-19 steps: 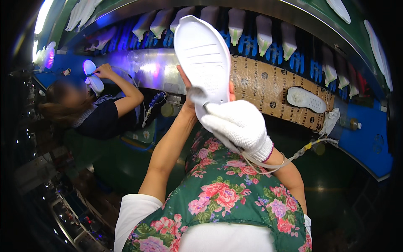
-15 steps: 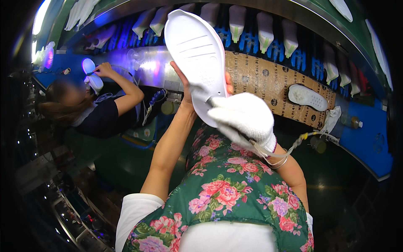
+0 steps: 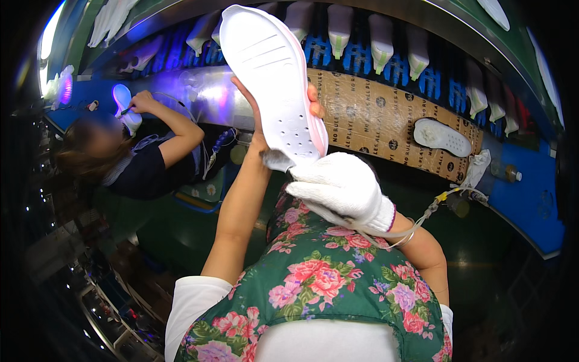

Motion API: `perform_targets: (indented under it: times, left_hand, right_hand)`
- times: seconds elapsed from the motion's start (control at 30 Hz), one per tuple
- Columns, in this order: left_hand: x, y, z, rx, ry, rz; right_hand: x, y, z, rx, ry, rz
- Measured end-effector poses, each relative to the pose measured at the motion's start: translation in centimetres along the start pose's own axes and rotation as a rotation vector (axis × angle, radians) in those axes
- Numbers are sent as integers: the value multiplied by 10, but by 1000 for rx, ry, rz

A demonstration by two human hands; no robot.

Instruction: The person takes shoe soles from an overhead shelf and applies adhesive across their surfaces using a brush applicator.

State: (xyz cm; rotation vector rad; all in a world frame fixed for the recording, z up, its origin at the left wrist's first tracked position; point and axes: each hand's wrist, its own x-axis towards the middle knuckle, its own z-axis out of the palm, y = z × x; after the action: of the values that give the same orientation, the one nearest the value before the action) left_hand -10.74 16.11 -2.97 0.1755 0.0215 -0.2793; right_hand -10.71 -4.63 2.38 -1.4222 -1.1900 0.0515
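White rubber-like material makes up the shoe sole (image 3: 271,78) in the head view, raised at the left end of the printed cardboard sheet (image 3: 362,114), its heel end toward the wearer. Its face has grooves and small holes, with pale pink along the right side.

The bare left hand (image 3: 256,117), left of the cardboard sheet, is spread wide behind this sole and grips it, thumb at the left edge and fingertips curled over the right; the palm is hidden. The right hand (image 3: 347,184), in a white knit glove, is on the wearer's side of the cardboard sheet, closed around a brush (image 3: 278,160). Its grey bristles are blurred at the heel end; whether they touch the sole I cannot tell. A clear tube (image 3: 416,226) runs by the right wrist.

On the right part of the cardboard sheet lies a second sole (image 3: 442,137); just beyond its right end are a crumpled white cloth (image 3: 477,166) and a bottle (image 3: 512,175). Behind the cardboard sheet hang shoe forms (image 3: 381,45) among blue racks (image 3: 359,57). Well left of the cardboard sheet, a co-worker's hand (image 3: 142,101) is at another pale sole (image 3: 122,96) under violet light.
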Motion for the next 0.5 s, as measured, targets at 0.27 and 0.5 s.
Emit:
perform_targets:
  times: [0.27, 0.5]
  left_hand:
    - [18, 5, 3, 231, 44, -29]
    - [18, 10, 0, 245, 72, -197]
  right_hand:
    - [-4, 4, 11, -275, 107, -67]
    - [-8, 2, -4, -42, 8, 118]
